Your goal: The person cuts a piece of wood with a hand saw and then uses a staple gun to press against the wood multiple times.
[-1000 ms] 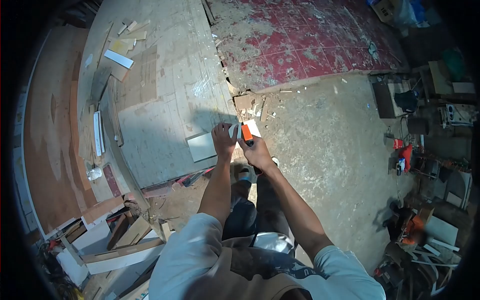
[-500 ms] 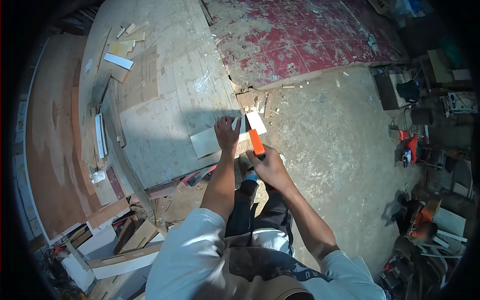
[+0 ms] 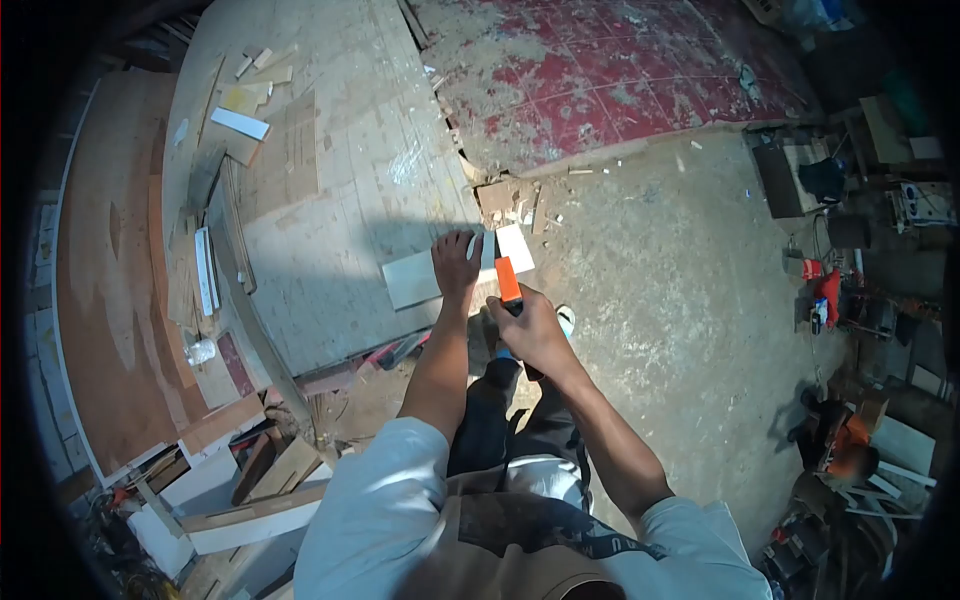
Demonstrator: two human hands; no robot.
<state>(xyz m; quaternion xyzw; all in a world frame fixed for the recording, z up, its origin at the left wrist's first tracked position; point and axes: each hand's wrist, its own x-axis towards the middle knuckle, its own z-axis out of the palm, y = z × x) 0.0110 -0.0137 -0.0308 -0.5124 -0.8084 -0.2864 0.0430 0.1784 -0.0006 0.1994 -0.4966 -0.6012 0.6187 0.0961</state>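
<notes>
A pale board (image 3: 412,280) lies across the near right corner of the worktable, its white end (image 3: 513,245) reaching past the edge. My left hand (image 3: 457,262) is closed over the board, with its fingers at the far edge. Beside its thumb is a small grey strip (image 3: 488,250). My right hand (image 3: 532,328) grips an orange and black hand tool (image 3: 509,278). The orange part points toward the board, its tip overlapping the board's near edge in this view. A dark line crosses the board just ahead of the tip.
The worktable (image 3: 340,170) carries wood offcuts (image 3: 240,122) at its far left. A brown panel (image 3: 115,250) stands left of it, with scrap wood (image 3: 260,480) piled below. Wood chips (image 3: 515,205) lie by the table corner. Tools and clutter (image 3: 825,295) line the right side.
The orange tool and my right hand have shifted slightly back toward me, and the tool's dark lower end now shows below the hand. My left hand keeps its place on the board.
</notes>
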